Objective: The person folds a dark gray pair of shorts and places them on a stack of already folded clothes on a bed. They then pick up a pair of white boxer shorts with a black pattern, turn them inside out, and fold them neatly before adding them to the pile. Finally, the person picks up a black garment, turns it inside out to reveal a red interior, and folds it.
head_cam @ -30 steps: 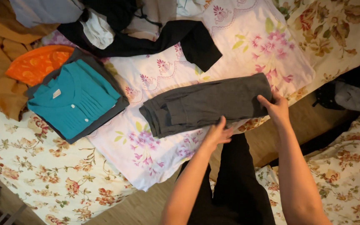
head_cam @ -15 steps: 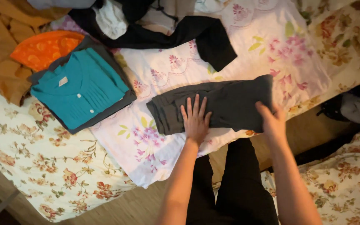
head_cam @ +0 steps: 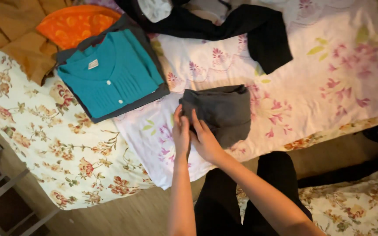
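A dark grey garment (head_cam: 224, 111), folded in half into a short thick bundle, lies on a white floral sheet (head_cam: 311, 87) on the bed. My left hand (head_cam: 181, 135) and my right hand (head_cam: 204, 140) sit side by side at its near left edge, fingers resting on the cloth and pressing it flat. Both forearms reach up from the bottom of the view.
A folded teal buttoned top (head_cam: 110, 78) lies on a dark garment at the left. Orange cloth (head_cam: 73, 24) and tan cloth (head_cam: 22, 39) lie beyond it. A black garment (head_cam: 250, 28) sprawls at the top. Wooden floor (head_cam: 123, 214) borders the bed.
The long grey garment's right half has been folded over to the left, halving its length. My right hand moved from its right end to beside my left hand.
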